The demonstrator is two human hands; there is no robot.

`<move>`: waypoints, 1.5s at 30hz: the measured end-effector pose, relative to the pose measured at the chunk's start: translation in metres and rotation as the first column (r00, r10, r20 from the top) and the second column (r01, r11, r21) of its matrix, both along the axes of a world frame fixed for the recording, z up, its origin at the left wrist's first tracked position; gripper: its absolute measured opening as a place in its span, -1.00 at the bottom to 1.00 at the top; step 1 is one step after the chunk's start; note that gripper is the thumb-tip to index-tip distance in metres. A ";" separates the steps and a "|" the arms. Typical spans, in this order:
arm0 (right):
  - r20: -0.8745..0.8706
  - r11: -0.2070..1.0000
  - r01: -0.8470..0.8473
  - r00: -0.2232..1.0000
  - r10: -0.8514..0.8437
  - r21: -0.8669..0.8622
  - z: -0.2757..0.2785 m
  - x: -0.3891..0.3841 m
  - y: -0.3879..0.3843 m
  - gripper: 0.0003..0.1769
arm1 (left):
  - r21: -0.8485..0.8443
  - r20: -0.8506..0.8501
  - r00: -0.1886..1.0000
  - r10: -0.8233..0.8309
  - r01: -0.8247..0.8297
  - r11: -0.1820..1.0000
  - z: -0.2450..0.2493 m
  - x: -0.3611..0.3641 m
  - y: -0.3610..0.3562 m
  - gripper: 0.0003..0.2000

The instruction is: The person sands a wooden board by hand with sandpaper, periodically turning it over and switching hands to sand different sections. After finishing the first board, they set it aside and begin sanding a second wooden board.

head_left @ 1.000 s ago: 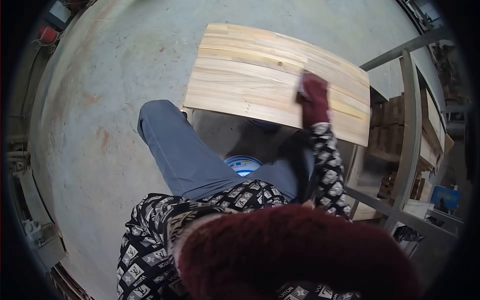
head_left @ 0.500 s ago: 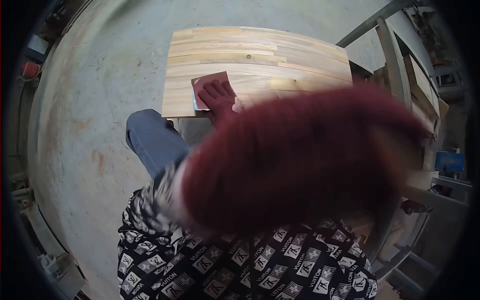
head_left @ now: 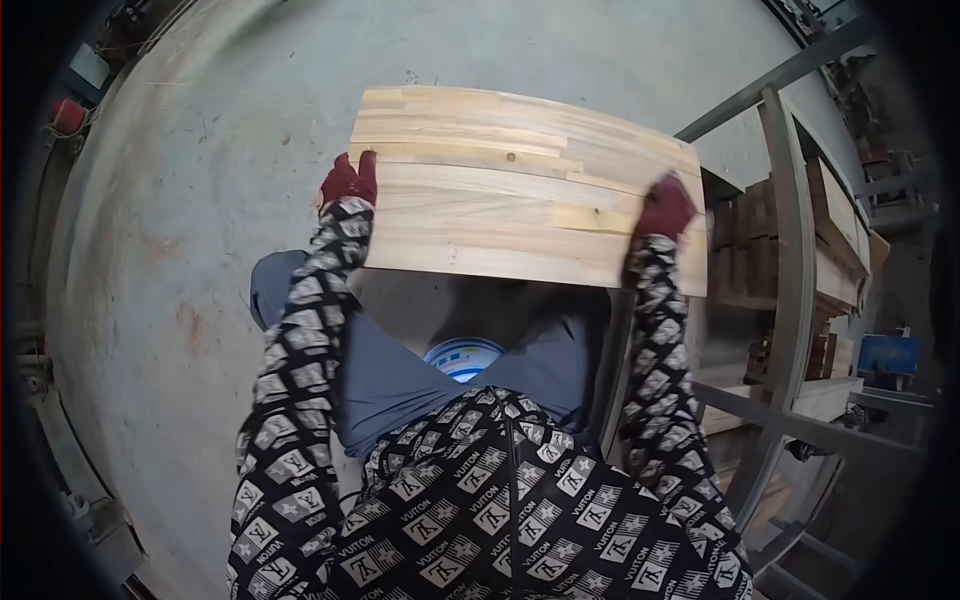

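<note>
A pale wooden board, glued up from strips, lies in front of me with its near edge above my knees. My left hand, in a dark red knitted glove, grips the board's left edge, fingers around the side. Towards the right end, my right hand in a matching glove is on or just over the top face. It is smeared by motion, so its fingers and anything in them cannot be made out. The reddish-brown sheet of sandpaper seen earlier does not show.
Between my legs stands a round blue-and-white bucket. A metal rack rises close on the right, with stacked wood pieces in it. A blue box-like object is farther right. Concrete floor spreads out to the left.
The gloved arm that blurred across the view has swung away. The sandpaper has gone from the board's near left corner. My left hand now holds the left edge; my right hand is at the right end.
</note>
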State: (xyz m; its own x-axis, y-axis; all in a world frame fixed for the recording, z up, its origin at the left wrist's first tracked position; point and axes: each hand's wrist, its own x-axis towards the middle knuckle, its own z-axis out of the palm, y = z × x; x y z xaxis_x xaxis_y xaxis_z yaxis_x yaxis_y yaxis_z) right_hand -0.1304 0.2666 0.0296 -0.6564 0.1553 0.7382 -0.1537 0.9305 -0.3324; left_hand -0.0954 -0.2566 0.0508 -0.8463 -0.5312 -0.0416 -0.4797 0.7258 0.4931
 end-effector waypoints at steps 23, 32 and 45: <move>0.458 0.984 -0.007 0.884 0.090 -0.180 0.036 -0.083 0.060 -0.61 | -0.037 -0.140 0.987 -0.078 0.073 0.997 0.036 0.011 0.022 -0.41; 0.222 0.832 -0.540 0.833 0.507 0.130 0.021 -0.055 -0.307 -0.59 | -0.066 -0.210 0.974 -0.081 0.069 0.995 0.030 0.014 0.020 -0.42; 0.173 0.983 -0.128 0.979 0.104 0.131 0.018 -0.101 0.032 -0.72 | -0.089 -0.214 0.974 -0.073 0.055 0.995 0.027 0.014 0.017 -0.43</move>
